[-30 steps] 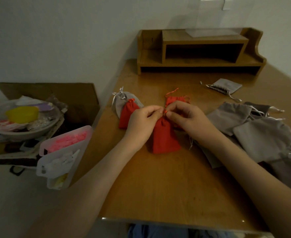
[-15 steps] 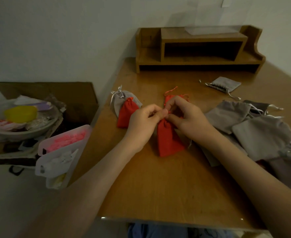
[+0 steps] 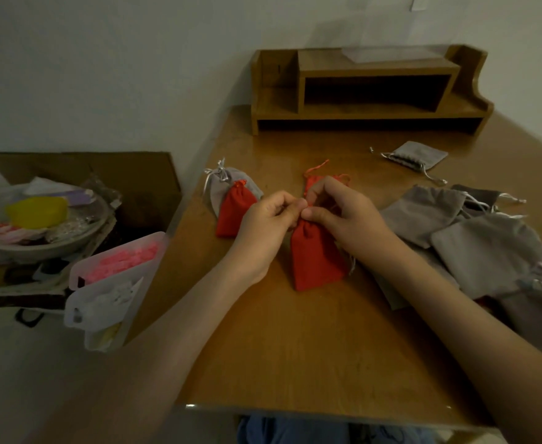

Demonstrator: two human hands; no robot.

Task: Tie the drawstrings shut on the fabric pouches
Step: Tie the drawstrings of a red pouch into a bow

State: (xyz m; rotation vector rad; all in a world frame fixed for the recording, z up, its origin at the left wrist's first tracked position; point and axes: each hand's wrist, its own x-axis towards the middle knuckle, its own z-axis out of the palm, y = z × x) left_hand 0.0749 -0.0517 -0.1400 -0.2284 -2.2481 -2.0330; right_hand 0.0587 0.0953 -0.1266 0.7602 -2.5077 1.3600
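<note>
A red fabric pouch (image 3: 317,257) lies on the wooden table (image 3: 295,347) in the middle. My left hand (image 3: 264,229) and my right hand (image 3: 343,216) meet at its gathered neck, each pinching its red drawstring. Behind my right hand another red pouch (image 3: 312,180) peeks out with a loose orange-red string. To the left a small red pouch (image 3: 234,213) lies on a grey pouch (image 3: 223,184), both with tied strings.
Several grey pouches (image 3: 487,248) are heaped at the right, one more grey pouch (image 3: 418,155) lies farther back. A wooden desk shelf (image 3: 368,91) stands at the far edge. Left of the table are a plastic organiser (image 3: 116,283) and a cardboard box (image 3: 80,193) of clutter.
The red pouch has slid a little to the right and turned under my hands. My fingertips stay together at its neck, working the string.
</note>
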